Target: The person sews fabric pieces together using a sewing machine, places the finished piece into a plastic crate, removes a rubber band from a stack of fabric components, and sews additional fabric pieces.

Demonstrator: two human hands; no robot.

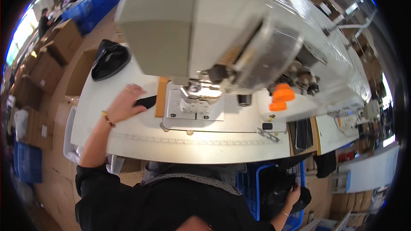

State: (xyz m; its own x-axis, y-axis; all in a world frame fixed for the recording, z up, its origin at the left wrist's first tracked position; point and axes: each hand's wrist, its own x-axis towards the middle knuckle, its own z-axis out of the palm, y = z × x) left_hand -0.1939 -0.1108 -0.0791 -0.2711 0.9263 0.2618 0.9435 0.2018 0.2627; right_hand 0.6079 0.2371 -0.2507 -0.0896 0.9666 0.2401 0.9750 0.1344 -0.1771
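My left hand (123, 105) is over the white sewing table, thumb and fingers spread apart. Beside its thumb, a small black piece (146, 102) lies flat, reaching toward the brown strip left of the sewing machine's metal plate (188, 122). Down at the right, my right hand (293, 197) closes on a shiny black piece (303, 198) at the blue basket (257, 177); its fingertips are partly hidden. More black material (272, 188) fills that basket. The sewing machine (248, 55) rises over the table, its needle area lit.
A folded black item (111, 60) sits at the table's far left. A ruler strip (184, 138) runs along the front edge, with thread snips (268, 135) at its right end. Cardboard boxes (40, 75) stand on the left floor; a person (44, 22) is in the distance.
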